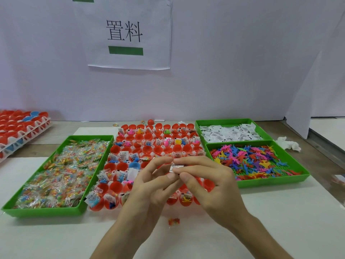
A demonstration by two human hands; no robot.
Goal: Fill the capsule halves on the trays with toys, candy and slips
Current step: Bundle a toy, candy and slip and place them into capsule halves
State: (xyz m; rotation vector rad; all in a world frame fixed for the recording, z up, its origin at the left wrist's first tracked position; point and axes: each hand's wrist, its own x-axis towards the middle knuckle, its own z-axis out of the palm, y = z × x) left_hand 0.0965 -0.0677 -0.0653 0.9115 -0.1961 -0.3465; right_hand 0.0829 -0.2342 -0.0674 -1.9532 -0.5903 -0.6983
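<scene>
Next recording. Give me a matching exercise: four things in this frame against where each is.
Things: 1 candy packets; 2 pile of slips; 3 plastic toys; 4 single slip.
Places: A back-right green tray; B between left hand and right hand; C left green tray; D front-right green tray.
Pairs: 1-C; 2-A; 3-D; 4-B.

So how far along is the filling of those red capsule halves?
Partly done. Many halves on the middle tray already hold slips and toys. The left hand and right hand together pinch the held slip above it. Several empty red halves remain, and the stacked trays at far left look unfilled.
</scene>
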